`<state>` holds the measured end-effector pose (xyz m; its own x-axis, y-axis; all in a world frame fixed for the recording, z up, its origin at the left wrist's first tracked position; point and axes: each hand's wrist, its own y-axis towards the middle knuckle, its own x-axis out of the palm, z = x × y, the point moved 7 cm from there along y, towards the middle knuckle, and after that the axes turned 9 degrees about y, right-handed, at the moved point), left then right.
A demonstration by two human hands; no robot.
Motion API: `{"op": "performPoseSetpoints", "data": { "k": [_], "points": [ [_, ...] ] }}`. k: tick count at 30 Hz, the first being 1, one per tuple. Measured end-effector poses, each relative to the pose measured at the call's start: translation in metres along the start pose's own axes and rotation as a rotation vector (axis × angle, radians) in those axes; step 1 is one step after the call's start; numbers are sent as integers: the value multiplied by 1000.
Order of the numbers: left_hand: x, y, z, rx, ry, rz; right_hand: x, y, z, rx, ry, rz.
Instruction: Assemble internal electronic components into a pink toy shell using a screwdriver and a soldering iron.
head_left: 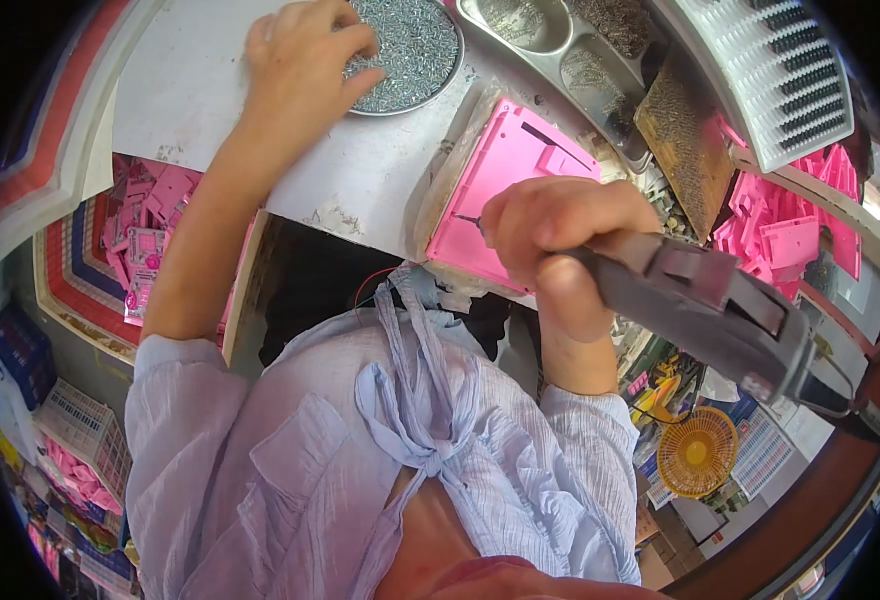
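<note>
My left hand (305,65) rests at the left side of a round metal dish (457,75) at the top of the table. Its thumb and fingers are apart, reaching over the small silver screws (410,50) that fill the dish. My right hand (570,225) is wrapped round a dark electric screwdriver (700,310). The thin bit points left, its tip over the left edge of a flat pink plastic panel (495,165). This panel lies on a pad wrapped in clear film; my right hand hides its lower right part.
A metal tray (600,85) with rounded compartments holds more small screws beyond the panel. Pink parts (775,235) are heaped at the right, and more pink parts (150,200) fill a box at the left. A yellow basket (698,450) stands low at the right.
</note>
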<state>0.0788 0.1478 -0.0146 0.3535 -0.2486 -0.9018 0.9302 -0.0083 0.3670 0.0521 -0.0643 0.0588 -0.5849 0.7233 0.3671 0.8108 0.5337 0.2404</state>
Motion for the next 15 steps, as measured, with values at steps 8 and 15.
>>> {"op": "performPoseSetpoints", "data": {
  "k": [8,15],
  "points": [
    [7,4,-7,47,4,116,17,4,14,-29,-260,-159],
    [1,-12,24,133,-270,-76,3,16,-9,-47,-99,-143]
  ]
}}
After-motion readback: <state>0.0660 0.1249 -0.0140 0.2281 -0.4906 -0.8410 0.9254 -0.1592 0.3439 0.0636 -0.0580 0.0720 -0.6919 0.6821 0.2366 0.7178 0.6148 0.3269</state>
